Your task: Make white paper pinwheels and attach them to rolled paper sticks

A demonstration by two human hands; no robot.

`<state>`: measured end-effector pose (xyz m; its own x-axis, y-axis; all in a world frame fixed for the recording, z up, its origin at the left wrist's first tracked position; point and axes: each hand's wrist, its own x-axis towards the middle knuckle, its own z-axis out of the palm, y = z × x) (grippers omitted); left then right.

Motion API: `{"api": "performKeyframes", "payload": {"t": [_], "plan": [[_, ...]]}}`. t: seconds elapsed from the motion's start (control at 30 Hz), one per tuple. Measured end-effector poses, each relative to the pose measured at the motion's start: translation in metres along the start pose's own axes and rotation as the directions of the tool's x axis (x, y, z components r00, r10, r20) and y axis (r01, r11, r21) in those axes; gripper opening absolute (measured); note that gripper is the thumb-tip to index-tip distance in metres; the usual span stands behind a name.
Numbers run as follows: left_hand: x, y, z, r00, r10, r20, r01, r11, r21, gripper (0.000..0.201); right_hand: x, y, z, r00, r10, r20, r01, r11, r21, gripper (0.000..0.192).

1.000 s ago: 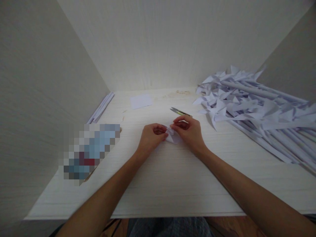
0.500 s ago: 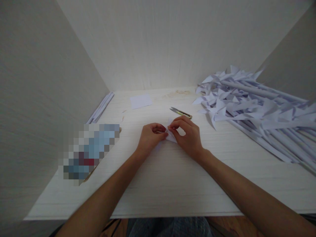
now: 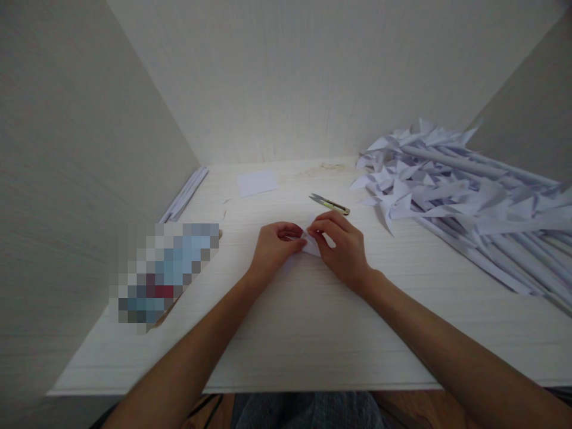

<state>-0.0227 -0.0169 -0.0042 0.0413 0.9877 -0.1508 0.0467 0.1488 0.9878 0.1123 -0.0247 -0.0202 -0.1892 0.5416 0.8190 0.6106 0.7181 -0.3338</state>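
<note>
Near the middle of the white table, my left hand (image 3: 277, 245) pinches a small piece of white paper (image 3: 311, 245) between thumb and fingers. My right hand (image 3: 342, 243) has its thumb and index finger pinched together at the same paper, close to the left fingertips. Much of the paper is hidden by the fingers, so its exact shape is unclear. Just beyond my right hand lies a pair of thread snips (image 3: 329, 204), its blades pointing to the upper left.
White paper pinwheels (image 3: 411, 190) on rolled paper sticks are heaped at the right. A flat paper sheet (image 3: 257, 183) lies at the back. Rolled paper sticks (image 3: 185, 193) rest along the left wall. A blurred-out object (image 3: 174, 274) is on the left. Walls enclose three sides.
Both hands keep their pinch on the paper, with only slight finger movement. The whole view has shifted a little; the other things stay where they were.
</note>
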Motion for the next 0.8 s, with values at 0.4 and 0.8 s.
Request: {"api": "performKeyframes", "payload": {"t": [0.4,0.8], "plan": [[-0.0005,-0.0017,-0.0003,0.999,0.032,-0.003,-0.032,0.998,0.047,0.014,-0.0022,0.0000,-0.0019,0.993,-0.065,0.094,0.076,0.990,-0.116,0.019],[0.0038,-0.0085,-0.0021,0.997,0.072,0.031,-0.075,0.993,0.090,0.008,-0.0025,-0.0049,-0.0043,0.968,-0.155,0.197,0.194,0.961,-0.195,0.026]]}}
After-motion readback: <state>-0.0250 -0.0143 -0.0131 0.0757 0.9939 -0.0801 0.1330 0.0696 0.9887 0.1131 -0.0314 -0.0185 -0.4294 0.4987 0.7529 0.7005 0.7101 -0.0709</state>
